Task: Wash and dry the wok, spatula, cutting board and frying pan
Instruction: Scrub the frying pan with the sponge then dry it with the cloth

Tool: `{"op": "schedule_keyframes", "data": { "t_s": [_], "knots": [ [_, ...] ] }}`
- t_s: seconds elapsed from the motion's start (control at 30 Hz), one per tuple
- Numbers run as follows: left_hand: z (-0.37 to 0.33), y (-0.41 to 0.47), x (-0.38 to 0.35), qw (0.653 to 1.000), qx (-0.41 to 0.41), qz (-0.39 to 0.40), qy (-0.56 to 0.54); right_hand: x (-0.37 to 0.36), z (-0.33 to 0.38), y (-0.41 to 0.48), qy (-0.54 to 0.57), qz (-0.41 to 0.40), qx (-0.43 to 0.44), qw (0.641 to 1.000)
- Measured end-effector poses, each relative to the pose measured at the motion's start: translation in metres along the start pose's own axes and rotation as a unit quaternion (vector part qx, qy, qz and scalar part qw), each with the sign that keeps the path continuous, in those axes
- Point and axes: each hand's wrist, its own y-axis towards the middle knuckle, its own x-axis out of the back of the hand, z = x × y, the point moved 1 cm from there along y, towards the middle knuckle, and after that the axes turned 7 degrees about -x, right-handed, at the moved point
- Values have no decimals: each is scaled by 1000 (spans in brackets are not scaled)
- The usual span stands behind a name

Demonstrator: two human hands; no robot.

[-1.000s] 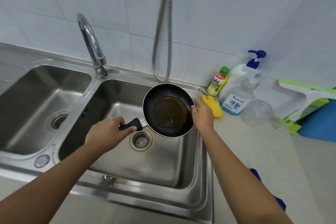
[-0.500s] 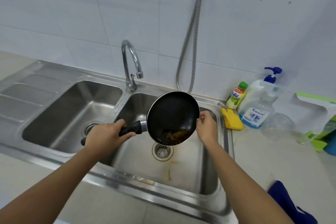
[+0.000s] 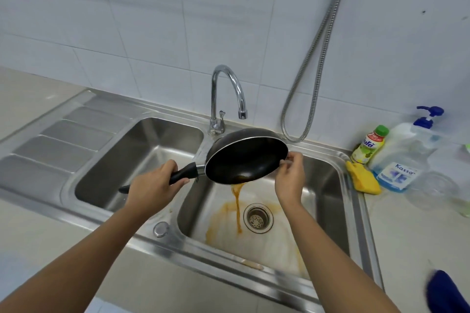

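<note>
Left hand (image 3: 155,185): fingers wrapped fully round the black handle (image 3: 183,174), a closed, firm hold. Right hand (image 3: 290,178): thumb and fingertips pinch the rim opposite the handle, other fingers loosely curled.

Frying pan (image 3: 246,157) hangs between the two hands, over the right basin (image 3: 328,185), tilted toward the person. A brown liquid (image 3: 237,201) runs off the low edge, below and between the grips, landing just left of the drain strainer (image 3: 258,217). An orange film spreads on the basin floor.

Judgement on doing it well: let the handle hand set the tilt and the rim pinch only steady it. A lower lip would probably mean less splash. Hold the angle until the small pool at the low edge is gone. The tap (image 3: 229,89), beyond the pan, looks the sensible next stop.

Count:
- frying pan, one
- basins, two; the left one (image 3: 142,152) lies beyond the handle hand
- tap, one; metal hose (image 3: 318,53), one
- past the rim hand: yellow sponge (image 3: 363,180), one; green-capped bottle (image 3: 368,145), one; pump bottle (image 3: 404,160), one
- blue cloth (image 3: 445,292), one, near the right elbow
- wok, spatula, cutting board: none in view
</note>
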Motion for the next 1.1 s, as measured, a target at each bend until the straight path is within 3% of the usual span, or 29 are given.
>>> {"op": "schedule_keyframes", "data": {
  "t_s": [0.43,0.6,1.1],
  "knots": [
    [66,18,-20,997,-52,28,-41,-52,-10,-25,-30,-70,-54,996],
    [76,28,-30,989,10,107,-101,-54,-4,-21,-85,-82,-91,989],
    [74,42,-91,944,127,195,-232,-72,-25,18,-227,-41,-154,961]
  ]
}}
